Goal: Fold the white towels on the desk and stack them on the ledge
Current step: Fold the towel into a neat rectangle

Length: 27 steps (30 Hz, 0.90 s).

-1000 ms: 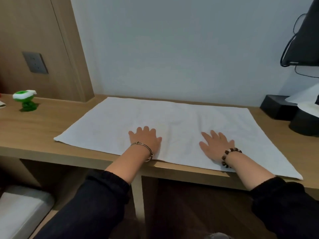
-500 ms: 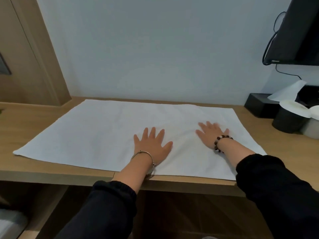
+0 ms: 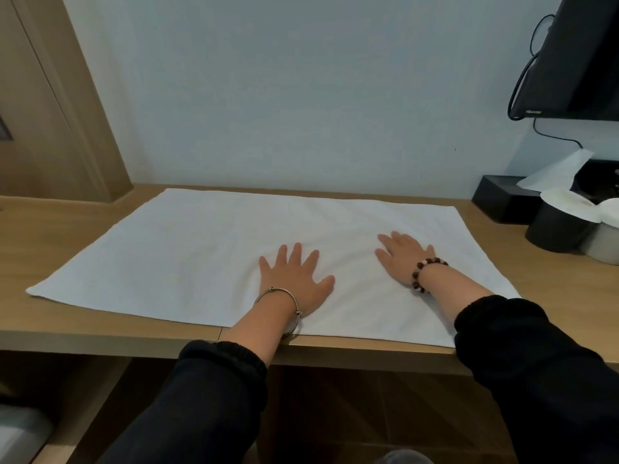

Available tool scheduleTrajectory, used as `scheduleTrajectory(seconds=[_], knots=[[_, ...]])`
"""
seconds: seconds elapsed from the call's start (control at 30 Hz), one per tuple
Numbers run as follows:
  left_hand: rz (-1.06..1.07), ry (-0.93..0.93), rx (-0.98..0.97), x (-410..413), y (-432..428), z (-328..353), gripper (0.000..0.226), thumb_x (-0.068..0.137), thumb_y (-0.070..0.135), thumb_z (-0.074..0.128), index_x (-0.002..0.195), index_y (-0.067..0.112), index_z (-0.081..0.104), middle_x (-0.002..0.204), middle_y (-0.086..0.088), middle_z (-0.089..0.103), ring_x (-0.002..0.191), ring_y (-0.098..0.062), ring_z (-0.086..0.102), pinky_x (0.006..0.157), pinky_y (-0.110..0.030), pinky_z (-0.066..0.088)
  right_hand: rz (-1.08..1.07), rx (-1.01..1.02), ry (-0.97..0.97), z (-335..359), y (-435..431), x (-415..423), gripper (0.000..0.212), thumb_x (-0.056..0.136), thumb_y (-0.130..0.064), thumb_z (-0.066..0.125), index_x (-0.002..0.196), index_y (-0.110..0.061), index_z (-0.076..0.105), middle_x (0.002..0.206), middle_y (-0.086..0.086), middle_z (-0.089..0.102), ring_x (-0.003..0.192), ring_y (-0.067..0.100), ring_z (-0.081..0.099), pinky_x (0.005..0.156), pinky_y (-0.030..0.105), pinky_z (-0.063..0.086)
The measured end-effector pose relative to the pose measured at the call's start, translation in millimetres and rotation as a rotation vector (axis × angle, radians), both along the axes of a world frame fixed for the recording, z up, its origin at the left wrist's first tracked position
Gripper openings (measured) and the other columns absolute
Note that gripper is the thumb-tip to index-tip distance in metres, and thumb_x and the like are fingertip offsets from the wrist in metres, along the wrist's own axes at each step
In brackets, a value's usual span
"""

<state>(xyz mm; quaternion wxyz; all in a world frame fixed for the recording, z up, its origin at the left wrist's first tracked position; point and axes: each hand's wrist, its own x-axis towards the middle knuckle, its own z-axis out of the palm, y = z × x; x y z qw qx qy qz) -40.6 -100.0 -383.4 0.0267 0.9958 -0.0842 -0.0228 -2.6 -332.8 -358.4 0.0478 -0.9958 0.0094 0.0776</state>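
still early: white towel [image 3: 214,256] lies unfolded, flat at worktop [image 3: 50,242] centre. left hand [image 3: 294,283] at 6 o'clock and right hand [image 3: 400,257] at 4 o'clock press flat, fingers spread, holding nothing. folding, stacking remain.

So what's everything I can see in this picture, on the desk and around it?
towel: one, white, spread flat on the desk
desk: one, light wood, across the view
tissue box: one, black, back right of the desk, white tissue sticking out
round tubs: two, one black and one grey, right end of the desk, white paper on top
screen: one, black, upper right, black cable beside it
wood panel: one, brown, on the left
bangle: one, metal, left wrist
bead bracelet: one, brown and pale beads, right wrist
sleeves: two, black
left hand: flat on the towel, fingers spread
right hand: flat on the towel
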Motion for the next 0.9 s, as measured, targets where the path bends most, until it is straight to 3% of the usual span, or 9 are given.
scheduleTrajectory(seconds=[0.07,0.13,0.2,0.33,0.43,0.53,0.6,0.7,0.9], knots=[[-0.033,0.004,-0.001,-1.7,1.5,1.1,0.068,0.089,0.067,0.012,0.15,0.038,0.002,0.159,0.003,-0.008,0.146,-0.025,-0.009,0.112,-0.058,-0.003,0.031,-0.072,-0.016,12.0,6.8,-10.2,0.054,0.099,-0.048,0.019,0.145,-0.021,0.028,0.15,0.008,0.029,0.136,0.027,0.028,0.108,0.048,0.028],[-0.082,-0.001,-0.054,-4.1,3.6,5.7,0.063,0.091,0.063,0.018,0.148,0.038,0.015,0.16,0.006,0.0,0.146,-0.022,-0.004,0.113,-0.056,-0.002,0.047,-0.208,-0.04,28.5,20.1,-20.2,0.053,0.097,-0.047,0.019,0.129,-0.014,0.045,0.124,0.01,0.05,0.111,0.028,0.049,0.088,0.04,0.043],[-0.131,-0.013,-0.186,-7.2,7.6,14.8,0.05,0.095,0.054,0.027,0.138,0.032,0.039,0.154,0.003,0.025,0.143,-0.019,0.016,0.112,-0.054,0.006,0.054,-0.311,-0.018,49.1,33.3,-29.5,0.054,0.097,-0.046,0.021,0.112,-0.009,0.057,0.098,0.007,0.058,0.083,0.024,0.055,0.071,0.032,0.043],[-0.065,0.05,-0.579,-15.4,27.4,37.9,0.038,0.1,0.034,0.039,0.097,0.012,0.069,0.114,-0.009,0.065,0.108,-0.026,0.056,0.096,-0.032,0.037,0.06,-0.251,0.352,72.9,58.2,-44.9,0.046,0.099,-0.03,0.03,0.077,-0.005,0.062,0.054,0.004,0.063,0.038,0.013,0.056,0.044,0.017,0.042],[0.08,-0.139,-0.493,-16.2,45.3,46.6,0.03,0.095,0.026,0.045,0.09,0.01,0.07,0.101,-0.012,0.067,0.1,-0.028,0.059,0.084,-0.032,0.042,0.214,-0.115,0.06,67.4,76.0,-46.5,0.033,0.095,-0.023,0.038,0.069,-0.011,0.053,0.07,0.008,0.062,0.055,0.019,0.056,0.048,0.023,0.038],[0.295,-0.127,-0.155,-20.8,60.2,39.8,0.04,0.096,0.037,0.034,0.132,0.027,0.046,0.134,-0.003,0.047,0.128,-0.026,0.038,0.101,-0.048,0.029,0.374,-0.028,-0.097,46.9,99.3,-45.8,0.033,0.099,-0.025,0.031,0.114,-0.012,0.058,0.119,0.012,0.058,0.102,0.028,0.055,0.079,0.035,0.045],[0.381,0.036,-0.102,-25.3,69.3,27.9,0.054,0.094,0.051,0.023,0.145,0.034,0.021,0.152,0.001,0.024,0.141,-0.027,0.016,0.105,-0.062,0.015,0.406,-0.021,-0.068,32.6,108.5,-49.3,0.036,0.1,-0.027,0.033,0.125,-0.011,0.053,0.128,0.013,0.052,0.116,0.031,0.048,0.096,0.041,0.041],[0.349,0.13,-0.056,-26.0,78.0,9.3,0.061,0.092,0.062,0.011,0.148,0.041,-0.002,0.159,0.008,-0.009,0.145,-0.027,-0.011,0.104,-0.07,0.0,0.394,-0.06,-0.153,23.8,108.2,-55.2,0.037,0.099,-0.034,0.03,0.119,-0.013,0.053,0.121,0.009,0.051,0.114,0.028,0.047,0.089,0.038,0.042],[0.032,0.082,0.018,-16.3,55.4,4.4,0.059,0.091,0.063,0.016,0.146,0.049,0.001,0.158,0.014,-0.01,0.146,-0.02,-0.012,0.106,-0.067,-0.003,0.22,-0.295,-0.11,34.7,91.1,-54.2,0.029,0.097,-0.026,0.033,0.092,-0.014,0.058,0.101,0.005,0.064,0.084,0.025,0.057,0.069,0.03,0.04]])
